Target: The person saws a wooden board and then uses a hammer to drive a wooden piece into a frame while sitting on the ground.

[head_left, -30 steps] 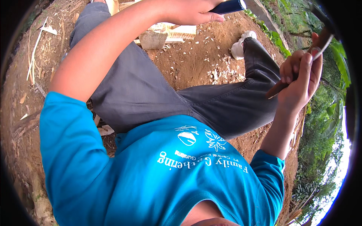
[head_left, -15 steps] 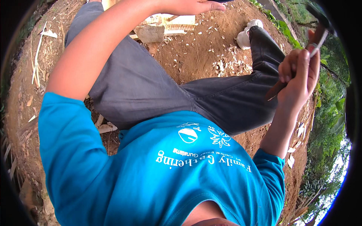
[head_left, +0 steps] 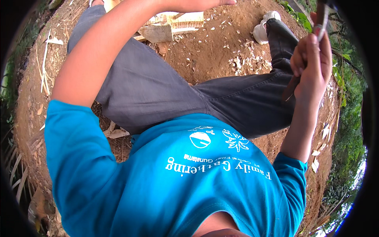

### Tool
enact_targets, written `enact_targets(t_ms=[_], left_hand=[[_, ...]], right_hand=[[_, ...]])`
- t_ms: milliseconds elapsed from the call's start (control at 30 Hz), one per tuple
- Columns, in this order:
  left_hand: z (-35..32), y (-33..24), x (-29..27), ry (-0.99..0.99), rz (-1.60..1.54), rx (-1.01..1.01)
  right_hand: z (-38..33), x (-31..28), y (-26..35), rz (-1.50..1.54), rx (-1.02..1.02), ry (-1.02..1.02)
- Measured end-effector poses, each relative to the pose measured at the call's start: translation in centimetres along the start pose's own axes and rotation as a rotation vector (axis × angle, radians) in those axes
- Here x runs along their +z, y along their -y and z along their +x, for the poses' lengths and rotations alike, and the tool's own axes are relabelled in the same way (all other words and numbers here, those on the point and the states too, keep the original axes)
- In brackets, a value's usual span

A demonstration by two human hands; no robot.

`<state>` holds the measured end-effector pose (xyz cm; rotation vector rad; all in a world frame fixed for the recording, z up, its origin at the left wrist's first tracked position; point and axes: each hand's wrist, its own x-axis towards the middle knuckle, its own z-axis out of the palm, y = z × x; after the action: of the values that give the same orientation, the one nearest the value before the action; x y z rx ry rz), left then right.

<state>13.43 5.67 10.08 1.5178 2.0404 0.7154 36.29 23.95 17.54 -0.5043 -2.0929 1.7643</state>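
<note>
A person in a teal T-shirt with white print (head_left: 177,177) sits outdoors with a long brown-handled, hammer-like tool (head_left: 291,89) raised in the right hand (head_left: 312,67). The tool's upper end now runs to the picture's top edge; half a second earlier its dark head showed below that edge. A dark blue cylindrical object, seen in the left hand (head_left: 201,4) one second ago, has gone out of view.

The left arm bends up and across, its hand cut off by the upper edge; a thumb tip shows, but whether the other fingers are spread or closed cannot be told. The right forearm stands nearly upright, well out to the side, the fingers wrapped around the tool's handle.

Legs in dark grey trousers (head_left: 150,87) are spread over bare brown earth (head_left: 213,51), a white shoe (head_left: 260,33) on the right foot. Pale wood chips (head_left: 246,63) litter the ground near it, and pale, rough-cut wooden blocks (head_left: 187,21) lie between the legs. Green foliage (head_left: 347,134) lines the right side.
</note>
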Motion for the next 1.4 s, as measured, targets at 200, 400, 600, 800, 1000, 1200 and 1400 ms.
enact_targets(t_ms=[200,400,600,800,1000,1200,1400], left_hand=[[0.1,0.1,-0.1,0.011,-0.007,-0.003],[0.7,0.0,0.7,-0.005,-0.038,0.05],[1.0,-0.7,0.7,0.08,-0.061,-0.043],[1.7,-0.1,1.1,0.058,-0.055,0.011],[3.0,-0.7,1.8,0.14,0.081,0.006],[4.7,-1.0,3.2,0.176,0.102,0.092],[6.1,-0.9,3.7,0.284,0.07,0.1]], right_hand=[[-0.7,1.6,-1.2,-0.048,0.151,0.019],[-1.4,0.8,-2.8,-0.06,0.246,0.144],[-1.3,1.0,-2.4,-0.01,0.026,0.004],[-1.0,-0.1,-2.2,0.144,0.106,-0.023],[-1.0,0.6,-1.9,0.209,0.196,-0.007],[-1.0,-0.2,-1.8,0.258,0.177,-0.018],[-1.0,-0.1,-1.8,0.276,0.164,-0.014]])
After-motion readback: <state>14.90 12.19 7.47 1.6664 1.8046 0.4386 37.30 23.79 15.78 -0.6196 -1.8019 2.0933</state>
